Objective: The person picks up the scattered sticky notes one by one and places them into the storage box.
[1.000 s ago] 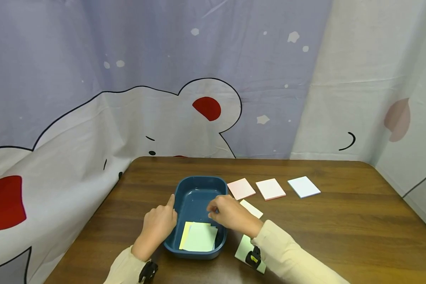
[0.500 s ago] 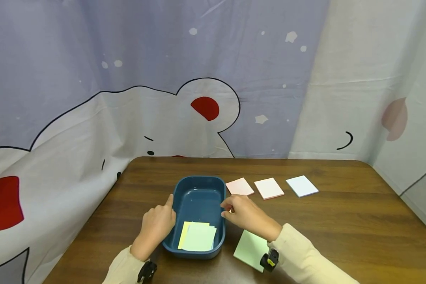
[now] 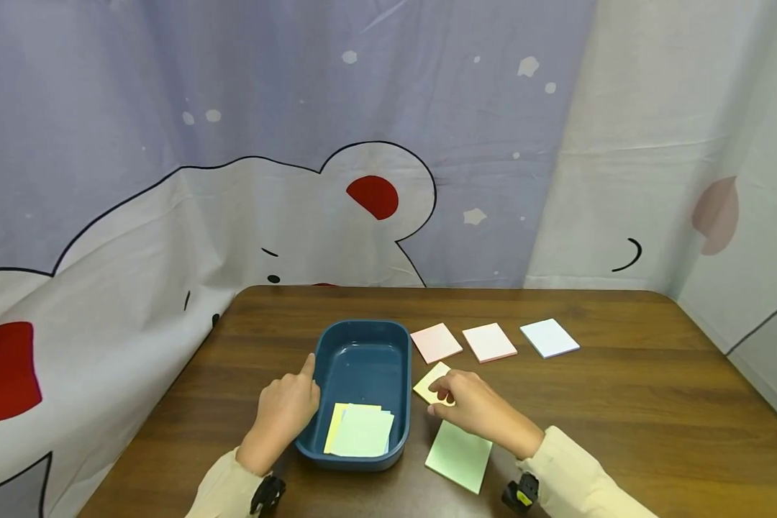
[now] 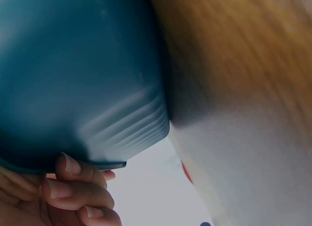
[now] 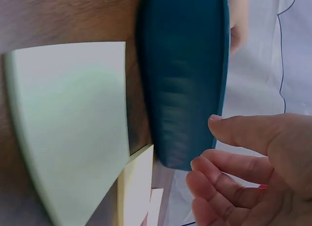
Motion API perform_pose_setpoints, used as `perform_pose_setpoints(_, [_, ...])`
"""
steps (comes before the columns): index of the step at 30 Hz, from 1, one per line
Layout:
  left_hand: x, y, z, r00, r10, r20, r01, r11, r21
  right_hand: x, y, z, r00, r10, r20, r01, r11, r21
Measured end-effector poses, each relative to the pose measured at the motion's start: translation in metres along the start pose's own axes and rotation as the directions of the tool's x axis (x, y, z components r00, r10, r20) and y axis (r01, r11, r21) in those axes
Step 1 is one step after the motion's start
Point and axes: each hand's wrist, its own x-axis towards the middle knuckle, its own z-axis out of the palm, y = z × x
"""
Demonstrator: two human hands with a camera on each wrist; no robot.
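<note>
A blue plastic bin stands on the table, with green, yellow and blue sticky notes lying in its near end. My left hand holds the bin's left rim; its index finger stretches forward along the edge, and the other fingers curl below the rim in the left wrist view. Over a small yellow sticky note pad hovers my right hand, thumb and fingers apart and nothing between them. That hand partly covers the yellow pad. Nearer to me lies a larger green sticky note pad.
Beyond the right hand, two pale pink pads and a pale blue pad lie in a row on the wooden table. A printed curtain hangs behind the table's far edge.
My right hand has moved right, from over the bin to over the yellow pad, uncovering the green pad. My left hand stays at the bin's rim.
</note>
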Motion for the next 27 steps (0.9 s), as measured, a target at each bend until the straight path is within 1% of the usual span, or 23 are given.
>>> perform_pose_setpoints(4, [0.000, 0.000, 0.001, 1.000, -0.006, 0.007, 0.006, 1.000, -0.005, -0.008, 0.006, 0.001, 0.999, 0.039, 0.029, -0.039, 0.999, -0.002])
perform_pose_setpoints(8, [0.000, 0.001, 0.000, 1.000, -0.010, 0.011, 0.010, 1.000, -0.009, -0.017, 0.011, 0.002, 0.996, 0.062, 0.066, -0.061, 0.998, -0.009])
perform_pose_setpoints(11, [0.000, 0.001, 0.000, 1.000, -0.015, 0.012, 0.015, 1.000, -0.007, -0.022, 0.016, 0.002, 0.996, 0.045, 0.079, -0.044, 0.999, -0.023])
perform_pose_setpoints(16, [0.001, 0.002, -0.001, 1.000, -0.020, 0.020, 0.020, 1.000, -0.005, -0.031, 0.023, 0.002, 0.997, 0.003, 0.076, 0.000, 0.999, -0.033])
perform_pose_setpoints(24, [0.000, 0.001, -0.001, 1.000, -0.010, 0.019, 0.010, 1.000, -0.003, -0.046, 0.031, 0.002, 0.991, 0.029, 0.130, -0.033, 0.999, 0.031])
perform_pose_setpoints(27, [0.000, 0.001, -0.001, 1.000, -0.006, 0.020, 0.006, 1.000, -0.002, -0.048, 0.031, 0.003, 0.992, 0.034, 0.125, -0.037, 0.999, 0.021])
